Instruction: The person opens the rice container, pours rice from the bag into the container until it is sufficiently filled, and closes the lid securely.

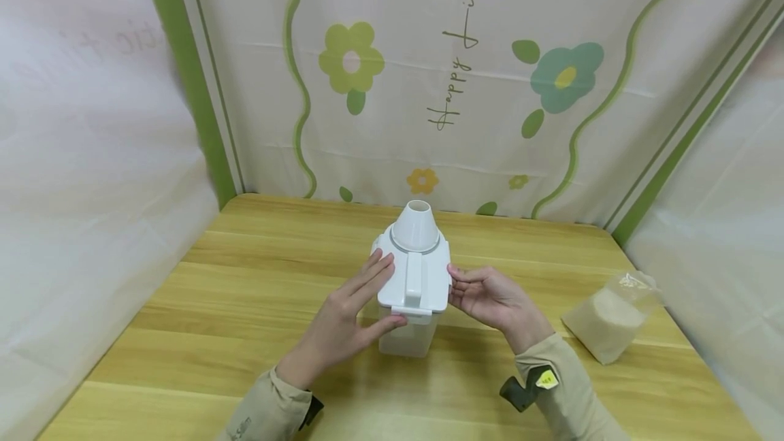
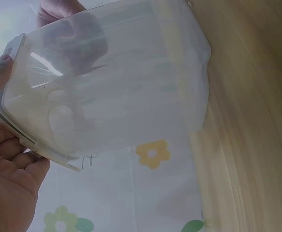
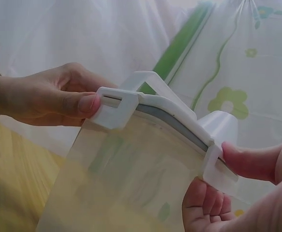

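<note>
A clear plastic storage container (image 1: 407, 342) stands upright on the table, covered by a white lid (image 1: 433, 284) with a raised handle and a white cone-shaped spout (image 1: 415, 229). My left hand (image 1: 339, 325) holds the lid from the left, its thumb pressing the front latch (image 3: 117, 112) and its fingers at the left edge. At the right edge, my right hand (image 1: 496, 301) pinches a side latch (image 3: 217, 169), thumb on top and fingers curled beneath. Through the clear wall in the left wrist view, nothing shows inside the container.
To the right, a clear plastic bag (image 1: 606, 322) of pale grain-like contents rests on the wooden table (image 1: 245, 291). Printed fabric (image 1: 392, 128) with flowers hangs behind the table, and pale sheets (image 1: 92, 155) flank both sides.
</note>
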`<state>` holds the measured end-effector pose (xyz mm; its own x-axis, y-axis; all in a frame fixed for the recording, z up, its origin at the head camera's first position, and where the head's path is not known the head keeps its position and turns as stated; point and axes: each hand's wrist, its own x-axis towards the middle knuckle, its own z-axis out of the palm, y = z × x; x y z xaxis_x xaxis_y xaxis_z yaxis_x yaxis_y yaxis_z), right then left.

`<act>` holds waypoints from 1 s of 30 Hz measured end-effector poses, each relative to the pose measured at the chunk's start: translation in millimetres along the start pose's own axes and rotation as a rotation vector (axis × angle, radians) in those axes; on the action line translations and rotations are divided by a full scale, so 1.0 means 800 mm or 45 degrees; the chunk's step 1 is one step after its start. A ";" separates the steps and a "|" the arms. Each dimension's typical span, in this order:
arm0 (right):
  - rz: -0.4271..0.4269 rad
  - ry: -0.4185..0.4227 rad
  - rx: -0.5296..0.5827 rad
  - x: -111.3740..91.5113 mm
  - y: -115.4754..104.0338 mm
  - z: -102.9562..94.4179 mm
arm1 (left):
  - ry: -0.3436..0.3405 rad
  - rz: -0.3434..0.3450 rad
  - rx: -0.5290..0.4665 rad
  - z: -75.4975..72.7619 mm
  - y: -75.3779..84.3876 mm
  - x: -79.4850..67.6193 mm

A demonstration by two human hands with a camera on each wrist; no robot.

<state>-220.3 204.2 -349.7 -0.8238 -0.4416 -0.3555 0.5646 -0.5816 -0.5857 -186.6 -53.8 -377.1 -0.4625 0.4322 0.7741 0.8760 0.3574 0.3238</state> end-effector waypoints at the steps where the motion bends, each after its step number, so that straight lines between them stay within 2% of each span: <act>1: 0.002 0.000 0.004 0.000 0.000 -0.001 | -0.001 0.001 0.000 0.000 0.000 0.000; 26: 0.036 -0.036 0.080 0.003 0.002 -0.002 | -0.006 -0.008 0.001 -0.001 0.000 -0.001; 30: -0.011 -0.026 0.039 0.000 0.001 0.001 | -0.010 -0.009 0.014 -0.001 0.000 -0.001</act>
<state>-220.1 203.2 -349.6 -0.8275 -0.4501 -0.3357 0.5591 -0.6058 -0.5660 -186.2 -55.0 -377.6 -0.4696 0.4363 0.7676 0.8713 0.3695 0.3230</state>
